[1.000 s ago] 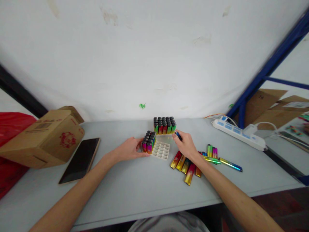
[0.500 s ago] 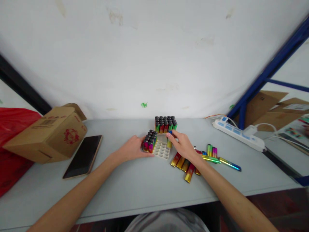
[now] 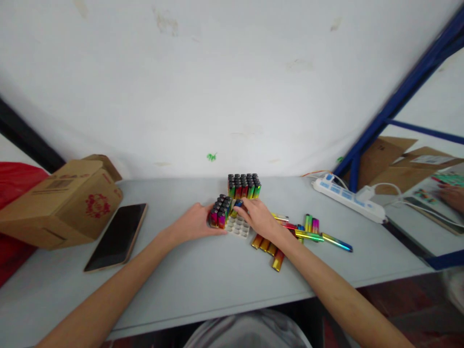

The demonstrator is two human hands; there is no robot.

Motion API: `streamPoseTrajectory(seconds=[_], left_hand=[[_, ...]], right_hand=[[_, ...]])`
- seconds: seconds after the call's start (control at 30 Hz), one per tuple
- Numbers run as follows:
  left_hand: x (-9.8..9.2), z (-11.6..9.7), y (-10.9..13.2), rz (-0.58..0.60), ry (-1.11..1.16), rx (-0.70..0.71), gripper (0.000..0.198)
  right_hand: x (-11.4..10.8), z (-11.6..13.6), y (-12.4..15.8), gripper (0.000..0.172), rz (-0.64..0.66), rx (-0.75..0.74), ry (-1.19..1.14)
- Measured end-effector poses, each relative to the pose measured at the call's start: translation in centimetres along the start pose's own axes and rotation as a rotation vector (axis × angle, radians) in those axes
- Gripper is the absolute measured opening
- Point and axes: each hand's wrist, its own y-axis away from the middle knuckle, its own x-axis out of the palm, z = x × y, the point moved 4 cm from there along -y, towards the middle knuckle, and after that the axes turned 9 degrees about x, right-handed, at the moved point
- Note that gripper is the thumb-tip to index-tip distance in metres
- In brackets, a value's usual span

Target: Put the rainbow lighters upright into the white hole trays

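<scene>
A pale tray with rows of round holes rests on the table, its left part filled with upright, shiny colour-gradient tubes with black tops. My left hand grips the tray's left side, the thumb along its front edge and the fingers partly hidden behind the tubes. Over the holes, my right hand is closed on a tube with a dark blue top, just right of the filled rows. Fingers cover much of this tube, so I cannot tell how deep it sits.
Behind stands a second block of upright tubes. Loose tubes lie right of the tray, partly under my right forearm. A phone and cardboard box are at left, a power strip at right. Another person's hand shows far right.
My right hand has moved left with the blue-topped tube, from the tray's back right corner to beside the filled rows. My left hand stays on the tray. The view has shifted slightly.
</scene>
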Motion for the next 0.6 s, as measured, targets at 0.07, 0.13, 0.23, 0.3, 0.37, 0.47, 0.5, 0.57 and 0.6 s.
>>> streamPoseTrajectory(seconds=[0.07,0.13,0.23,0.3,0.37,0.47,0.5,0.57,0.6], left_hand=[[0.1,0.3,-0.1,-0.012,-0.002,-0.006,0.058],[0.3,0.4,-0.2,-0.017,-0.012,0.006,0.056],[0.4,0.4,-0.3,-0.016,-0.042,0.035,0.053],[0.5,0.5,-0.3,-0.014,-0.065,0.041,0.052],[0.6,0.5,-0.4,-0.011,-0.082,0.038,0.053],[0.6,0.6,-0.5,-0.015,-0.089,0.043,0.053],[0.5,0.6,-0.5,-0.017,-0.088,0.042,0.053],[0.5,0.5,-0.4,-0.018,-0.082,0.040,0.052],[0.4,0.4,-0.4,-0.013,-0.078,0.038,0.051]], right_hand=[[-0.1,0.0,-0.2,0.038,-0.006,0.004,0.024],[-0.2,-0.5,-0.4,0.038,-0.006,0.031,0.022],[-0.2,-1.1,-0.6,0.032,0.011,0.070,0.013],[0.0,-1.0,-0.7,0.028,0.012,0.053,0.046],[0.4,-0.5,-0.6,0.024,0.023,0.013,0.109],[0.7,0.1,-0.4,0.025,0.067,-0.017,0.174],[0.5,0.1,-0.3,0.027,0.078,-0.024,0.171],[-0.6,-0.4,0.1,0.028,0.080,-0.053,0.127],[-1.5,-0.9,0.4,0.028,0.076,-0.069,0.099]])
